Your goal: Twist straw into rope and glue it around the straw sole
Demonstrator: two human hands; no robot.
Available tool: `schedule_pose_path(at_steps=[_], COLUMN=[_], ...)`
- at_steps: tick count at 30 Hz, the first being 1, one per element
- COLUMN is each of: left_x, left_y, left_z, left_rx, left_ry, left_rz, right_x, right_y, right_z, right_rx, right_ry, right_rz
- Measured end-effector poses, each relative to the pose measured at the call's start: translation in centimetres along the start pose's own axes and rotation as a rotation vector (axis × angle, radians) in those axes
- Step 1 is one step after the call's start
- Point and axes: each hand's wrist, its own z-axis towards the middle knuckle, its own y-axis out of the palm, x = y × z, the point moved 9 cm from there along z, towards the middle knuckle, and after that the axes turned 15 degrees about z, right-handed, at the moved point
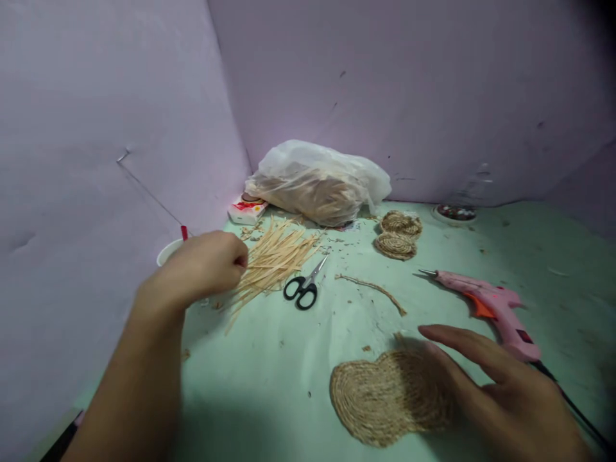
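- Coiled mat is laid on the counter; probably light, pliable, best held by its rim.
- Right hand is held with fingers parted.
- Whether anything is gripped by left hand cannot be told.

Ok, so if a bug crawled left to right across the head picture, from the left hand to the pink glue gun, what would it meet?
Left hand, pale strips, black-handled scissors, twisted cord, pink glue gun.
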Motion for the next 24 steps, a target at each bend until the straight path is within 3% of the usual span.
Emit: schedule_pose_path(at_steps=[2, 4, 8, 12, 16, 19, 20, 22, 24], left_x=[2.5, 4.7, 9.8, 12.0, 11.3, 8.9, 7.5, 4.9, 2.7], left_y=[1.4, 1.8, 3.9, 5.0, 4.5, 2.1, 0.8, -0.6, -1.5], left_z=[1.5, 2.6, 2.8, 2.0, 1.9, 1.9, 1.7, 1.4, 1.0], left_rx=[-0.03, 0.053, 0.031, 0.039, 0.083, 0.177, 0.245, 0.238, 0.217], left_ry=[0.101, 0.091, 0.139, 0.147, 0.16, 0.172, 0.167, 0.151, 0.124], left_rz=[-0.019, -0.064, -0.086, -0.136, -0.221, -0.378, -0.559, -0.951, -1.255], right_x=[-0.7, -1.8, -4.0, -4.8, -6.8, -8.6, -8.8, -9.0, -9.4], right_y=[0.2, 0.9, 2.5, 3.7, 3.6, 2.2, 2.2, 3.9, 8.4], right_z=[0.3, 0.7, 1.4, 2.0, 3.1, 4.7, 5.3, 6.7, 7.6], right_rx=[-0.018, -0.053, -0.102, -0.112, -0.067, 0.105, 0.138, 0.097, -0.146], right_ry=[0.013, 0.001, -0.077, -0.069, -0.054, -0.055, -0.036, -0.013, -0.021], right_rz=[0.017, 0.006, -0.005, 0.016, 0.033, 0.073, 0.098, 0.166, 0.134])
